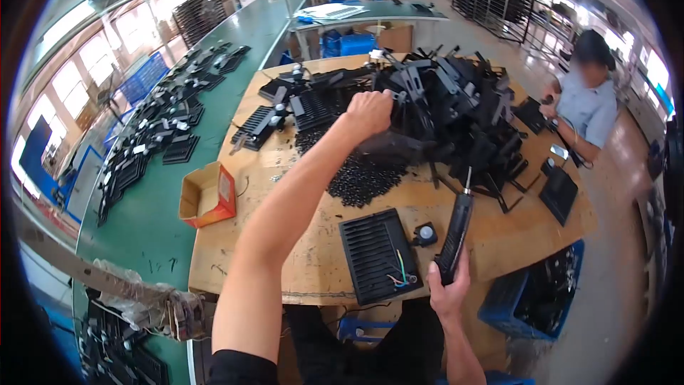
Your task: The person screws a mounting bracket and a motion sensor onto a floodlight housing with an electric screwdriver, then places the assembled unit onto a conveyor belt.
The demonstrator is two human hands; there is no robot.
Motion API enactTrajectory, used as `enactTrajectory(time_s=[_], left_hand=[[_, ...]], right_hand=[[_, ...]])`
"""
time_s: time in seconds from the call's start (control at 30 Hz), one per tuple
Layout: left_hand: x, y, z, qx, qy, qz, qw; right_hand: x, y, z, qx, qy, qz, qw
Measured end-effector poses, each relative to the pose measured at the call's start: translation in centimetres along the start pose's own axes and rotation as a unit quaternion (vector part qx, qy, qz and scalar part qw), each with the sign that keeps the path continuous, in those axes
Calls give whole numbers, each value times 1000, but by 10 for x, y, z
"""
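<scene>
My right hand [449,291] is wrapped round the handle of a black electric screwdriver [456,235], whose metal bit points up and away from me. My left hand [369,113] reaches far across the table, its fingers closed at the edge of a heap of black brackets [463,107]. What those fingers hold is hidden. Just below it lies a pile of small black screws [363,182]. A black finned lamp housing [377,257] with coloured wires rests in front of me. Beside it sits a small black sensor [425,234] with a white dome.
An open cardboard box [206,196] stands on the wooden table's left. More lamp housings lie along the green conveyor [178,192]. At right, a co-worker [588,100] handles a black part near another flat black lamp [558,194]. A blue crate [531,299] is below the right edge.
</scene>
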State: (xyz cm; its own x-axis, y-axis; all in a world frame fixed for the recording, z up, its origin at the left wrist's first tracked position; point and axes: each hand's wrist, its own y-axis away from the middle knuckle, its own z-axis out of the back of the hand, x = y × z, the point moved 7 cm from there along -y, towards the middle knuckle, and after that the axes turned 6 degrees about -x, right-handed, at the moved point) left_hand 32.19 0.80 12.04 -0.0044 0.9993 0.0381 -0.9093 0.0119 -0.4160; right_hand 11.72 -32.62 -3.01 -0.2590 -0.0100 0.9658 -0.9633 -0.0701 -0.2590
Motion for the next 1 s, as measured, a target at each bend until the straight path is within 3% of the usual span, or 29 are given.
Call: enactTrajectory(time_s=[0.13,0.2,0.4,0.47,0.63,0.67,0.73,0.83,0.93,1.0], left_hand=[[4,-4,-6,-10,-48,-52,997],[5,7,-5,-149,-88,-84,981],[-2,27,-6,-164,-145,-21,975],[21,17,10,-174,-148,102,968],[44,34,56,-205,-83,75,972],[46,44,64,-171,-93,90,977],[54,79,81,-145,-111,155,971],[35,192,122,-216,39,208,953],[-21,302,111,-115,166,285,937],[-61,349,74,-38,139,307,941]], right_hand=[[8,-6,1,-7,30,46,998],[15,-5,0,-1,35,67,997],[11,-3,1,1,42,61,997],[10,-8,1,3,44,67,997],[3,-4,0,9,14,15,1000],[2,-5,-1,14,15,14,1000],[1,-4,-1,5,28,43,999],[2,-5,-2,11,23,65,998],[4,-6,-3,9,9,41,999],[7,-3,-2,8,7,18,1000]])
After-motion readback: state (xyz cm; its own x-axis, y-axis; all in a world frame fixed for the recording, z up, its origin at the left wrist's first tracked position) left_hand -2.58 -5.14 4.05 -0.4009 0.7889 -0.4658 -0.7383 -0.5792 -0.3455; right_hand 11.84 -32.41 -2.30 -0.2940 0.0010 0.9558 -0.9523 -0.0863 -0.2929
